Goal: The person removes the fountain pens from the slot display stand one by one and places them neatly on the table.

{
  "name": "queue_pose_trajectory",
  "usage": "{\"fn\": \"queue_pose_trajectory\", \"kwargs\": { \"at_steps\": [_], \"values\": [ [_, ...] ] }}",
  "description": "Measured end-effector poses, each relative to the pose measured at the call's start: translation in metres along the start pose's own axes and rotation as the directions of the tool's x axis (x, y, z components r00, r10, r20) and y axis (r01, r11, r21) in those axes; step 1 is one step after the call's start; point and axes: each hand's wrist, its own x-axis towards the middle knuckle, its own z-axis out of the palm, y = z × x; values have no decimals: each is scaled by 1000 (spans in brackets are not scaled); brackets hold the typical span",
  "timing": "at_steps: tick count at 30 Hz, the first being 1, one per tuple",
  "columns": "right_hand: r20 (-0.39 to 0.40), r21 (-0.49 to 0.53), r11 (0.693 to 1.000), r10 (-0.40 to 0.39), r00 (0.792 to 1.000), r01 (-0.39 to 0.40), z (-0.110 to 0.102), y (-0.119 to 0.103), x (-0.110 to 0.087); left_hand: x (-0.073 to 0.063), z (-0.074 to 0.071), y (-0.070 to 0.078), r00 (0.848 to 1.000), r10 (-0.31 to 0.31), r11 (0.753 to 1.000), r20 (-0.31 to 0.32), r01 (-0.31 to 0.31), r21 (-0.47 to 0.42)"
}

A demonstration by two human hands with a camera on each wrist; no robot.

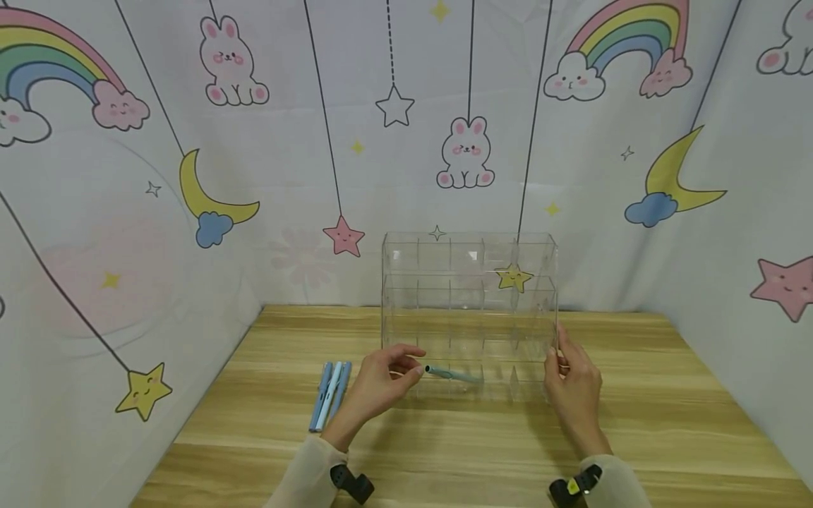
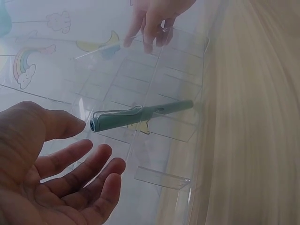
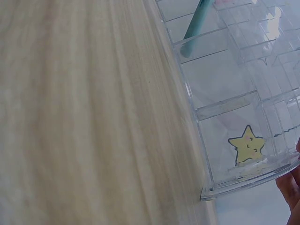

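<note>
A clear stepped organizer (image 1: pixel 466 300) with rows of compartments stands on the table. One green pen (image 2: pixel 140 112) with a wire clip leans in a lower compartment, its cap end sticking out toward my left hand (image 1: pixel 381 381). That hand's thumb tip is right by the cap end, with the fingers loosely bent and spread apart beneath it in the left wrist view. My right hand (image 1: pixel 574 381) holds the organizer at its right side, thumb toward the front edge and fingers along the side wall. Only a few of its fingers (image 3: pixel 288 187) show in the right wrist view.
Three pens (image 1: pixel 329 396), in blue and pale blue, lie side by side on the wooden table (image 1: pixel 216 430), left of my left hand. Behind the table hangs a white cloth (image 1: pixel 286 176) printed with rabbits, stars, moons and rainbows.
</note>
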Motion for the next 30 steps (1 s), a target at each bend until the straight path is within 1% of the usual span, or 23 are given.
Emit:
{"fn": "queue_pose_trajectory", "kwargs": {
  "at_steps": [11, 18, 22, 30],
  "values": [
    [-7, -18, 1000, -1, 1000, 1, 0, 1, 0, 1, 3, 2, 1000, 8, 1000, 10, -8, -5],
    [-3, -23, 1000, 2, 1000, -2, 0, 1, 0, 2, 4, 3, 1000, 16, 1000, 25, -16, 8],
    [-4, -20, 1000, 1, 1000, -1, 1, 1, 0, 1, 4, 3, 1000, 7, 1000, 29, -7, 13],
    [0, -15, 1000, 3, 1000, -3, 0, 1, -1, 2, 6, 5, 999, 23, 1000, 37, -23, 4]
  ]
}}
